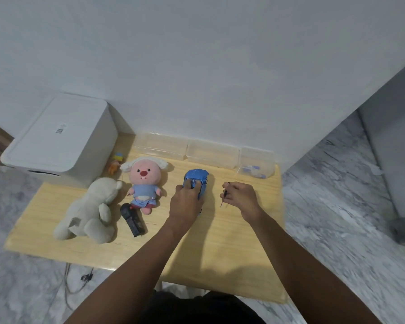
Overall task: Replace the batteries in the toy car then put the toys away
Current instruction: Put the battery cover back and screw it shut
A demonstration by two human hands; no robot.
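Down from the head camera: left hand (187, 199) curled over a blue toy car (197, 181) on a pale wooden table (220, 242), gripping it from above. Right hand (240, 197) just beside the car, pinching a thin dark screwdriver (224, 195), tip angled down toward the tabletop. Left of the car, a pink plush (142, 181), a cream plush bear (91, 209) and a black remote (133, 219). Along the wall, clear plastic boxes (211, 153) and a white lidded bin (59, 136).

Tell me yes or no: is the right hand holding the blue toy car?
No, the left hand grips the blue toy car, while the right hand holds a small screwdriver.
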